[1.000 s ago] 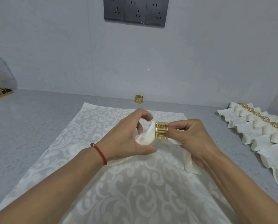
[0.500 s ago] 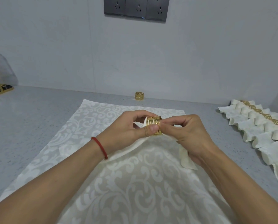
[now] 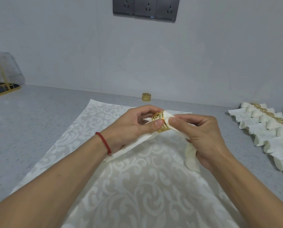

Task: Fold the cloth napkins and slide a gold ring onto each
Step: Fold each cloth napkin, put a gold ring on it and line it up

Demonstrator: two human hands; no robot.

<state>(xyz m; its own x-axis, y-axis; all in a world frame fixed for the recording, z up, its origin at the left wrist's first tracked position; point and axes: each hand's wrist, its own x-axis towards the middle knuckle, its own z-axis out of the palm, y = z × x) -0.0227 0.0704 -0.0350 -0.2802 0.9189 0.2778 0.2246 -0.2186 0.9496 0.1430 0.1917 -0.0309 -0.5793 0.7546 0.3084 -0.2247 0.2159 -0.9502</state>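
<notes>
A: Head view. What does the figure show at centre?

B: Both hands held above a patterned cloth (image 3: 137, 186) spread flat on the grey surface (image 3: 30, 129). The left hand (image 3: 134, 127) pinches a gold ring (image 3: 161, 123) between thumb and fingers. The right hand (image 3: 201, 134) grips the folded napkin (image 3: 191, 152), thumb and forefinger closed on its tip just where it comes out of the ring.

A: So the ring is on?

B: Partly, I judge. One stretch of napkin trails down under the left hand toward the cloth, the other hangs below the right palm, and the ring sits between them. Whether it has reached the middle, I cannot tell.

A: And the rest of the job?

B: At the right edge lies a row of finished napkins (image 3: 269, 134), each crossed by a gold band, overlapping one another; that share looks done. One spare ring (image 3: 146, 97) stands alone near the wall, well apart from the hands. The flat patterned cloth may be its napkin, still unfolded, though that is a guess.

A: Remaining, then?

B: Seating this ring, setting the napkin with the row, and likely one more fold and ring.
</notes>
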